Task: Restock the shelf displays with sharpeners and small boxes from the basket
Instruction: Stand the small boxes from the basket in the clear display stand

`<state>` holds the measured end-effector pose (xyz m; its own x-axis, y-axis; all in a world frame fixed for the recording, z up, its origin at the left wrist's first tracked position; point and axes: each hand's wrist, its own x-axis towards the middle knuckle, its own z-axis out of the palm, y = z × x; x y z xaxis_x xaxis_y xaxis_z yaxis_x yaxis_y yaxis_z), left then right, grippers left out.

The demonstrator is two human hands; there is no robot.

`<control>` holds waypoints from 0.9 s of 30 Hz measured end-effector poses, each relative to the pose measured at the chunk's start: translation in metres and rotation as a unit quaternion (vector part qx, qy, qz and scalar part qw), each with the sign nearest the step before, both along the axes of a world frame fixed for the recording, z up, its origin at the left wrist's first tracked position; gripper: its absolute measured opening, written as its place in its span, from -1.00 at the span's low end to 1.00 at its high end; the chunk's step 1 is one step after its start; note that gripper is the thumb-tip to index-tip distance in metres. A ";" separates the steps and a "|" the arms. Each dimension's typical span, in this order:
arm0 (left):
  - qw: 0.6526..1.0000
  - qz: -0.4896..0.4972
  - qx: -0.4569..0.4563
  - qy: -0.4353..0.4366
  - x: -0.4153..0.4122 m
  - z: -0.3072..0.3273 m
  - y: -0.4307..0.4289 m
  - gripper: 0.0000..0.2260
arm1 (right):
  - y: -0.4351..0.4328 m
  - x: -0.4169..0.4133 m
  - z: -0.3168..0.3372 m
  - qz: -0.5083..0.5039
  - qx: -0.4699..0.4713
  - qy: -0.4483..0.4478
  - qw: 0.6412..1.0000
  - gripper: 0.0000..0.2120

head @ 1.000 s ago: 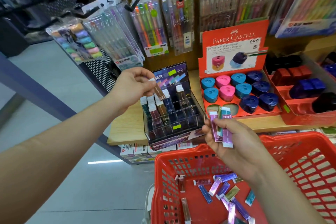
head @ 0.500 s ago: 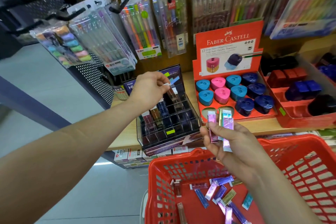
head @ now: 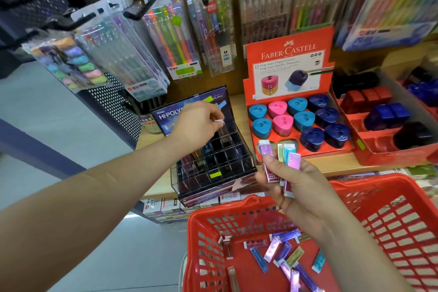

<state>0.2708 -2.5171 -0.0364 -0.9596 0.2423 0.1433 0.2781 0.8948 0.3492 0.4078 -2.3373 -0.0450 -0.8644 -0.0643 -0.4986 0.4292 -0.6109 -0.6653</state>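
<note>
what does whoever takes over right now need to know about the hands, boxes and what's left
Left hand: fingers pinch one small box over a back slot of the clear display case.
Right hand: grips a fan of small boxes above the red basket.
Done: a few case slots hold boxes.
Left: most slots empty; many loose boxes lie in the basket.

Wooden shelf (head: 331,165) bearing, left to right and just beside one another, a clear compartment case (head: 213,156), a red cardboard tray (head: 288,54) filled with blue, pink and navy sharpeners (head: 283,124), and a second red tray (head: 391,154) of darker ones.
</note>
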 end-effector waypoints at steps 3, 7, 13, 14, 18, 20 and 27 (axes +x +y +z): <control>0.999 -0.012 -0.037 0.021 -0.001 -0.004 0.000 -0.88 | 0.000 -0.001 -0.002 -0.012 -0.029 -0.004 0.999 -0.85; 0.990 -0.043 -0.129 0.025 -0.002 -0.005 0.003 -0.83 | 0.001 0.000 0.000 -0.007 -0.043 0.005 0.999 -0.87; 0.995 0.009 0.057 -0.082 0.014 0.023 0.013 -0.84 | 0.000 0.002 0.002 -0.016 0.018 0.021 0.999 -0.71; 0.976 0.010 0.141 -0.165 0.020 0.032 0.016 -0.83 | -0.001 0.002 0.002 -0.019 0.026 0.024 0.999 -0.72; 0.879 -0.032 0.302 -0.369 0.045 0.052 0.020 -0.87 | -0.002 0.004 0.004 -0.029 0.042 0.040 0.998 -0.80; 0.877 -0.046 0.298 -0.373 0.051 0.053 0.018 -0.93 | -0.005 0.006 0.006 -0.029 0.049 0.052 0.997 -0.82; 0.925 0.019 0.313 -0.215 0.039 0.080 -0.022 -0.92 | -0.005 0.005 0.003 -0.008 -0.038 0.016 0.999 -0.76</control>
